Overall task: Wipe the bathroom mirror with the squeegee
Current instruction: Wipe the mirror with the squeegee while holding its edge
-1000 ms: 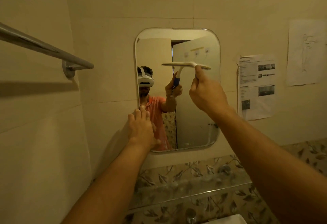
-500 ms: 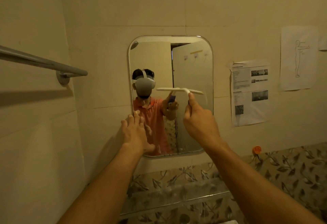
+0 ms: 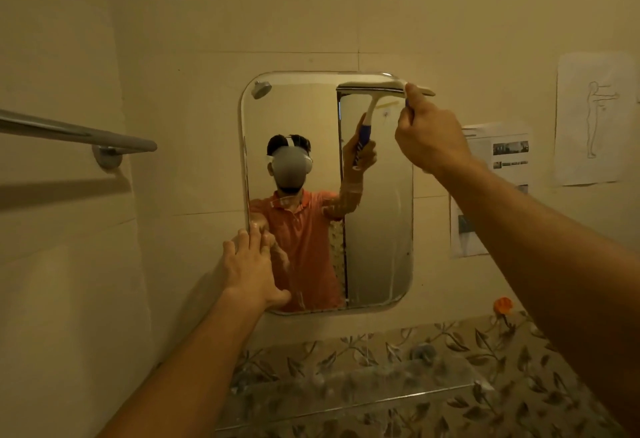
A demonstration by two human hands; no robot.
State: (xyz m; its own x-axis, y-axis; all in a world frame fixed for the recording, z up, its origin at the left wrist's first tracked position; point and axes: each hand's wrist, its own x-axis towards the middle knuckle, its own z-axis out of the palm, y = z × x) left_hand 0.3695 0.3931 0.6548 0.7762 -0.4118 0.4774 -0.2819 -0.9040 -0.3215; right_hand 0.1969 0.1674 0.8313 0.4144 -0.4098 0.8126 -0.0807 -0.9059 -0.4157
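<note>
text: none legible | printed sheet (image 3: 498,174) on wall: print too small | squeegee handle (image 3: 362,140): marks blurred

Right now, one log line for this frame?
stage: wiping | right hand: holds squeegee at mirror top right | left hand: flat on lower-left edge

A round metal towel bar (image 3: 69,133) is mounted on the left cream-tiled wall (image 3: 173,22). A printed paper sheet with small photographs (image 3: 498,174) is fixed to the wall at right; beside it hangs a white sheet bearing a line drawing of a standing figure (image 3: 594,119). A small orange object (image 3: 503,305) sits on the leaf-patterned tile band (image 3: 485,344). A clear glass shelf (image 3: 346,392) projects below.
</note>
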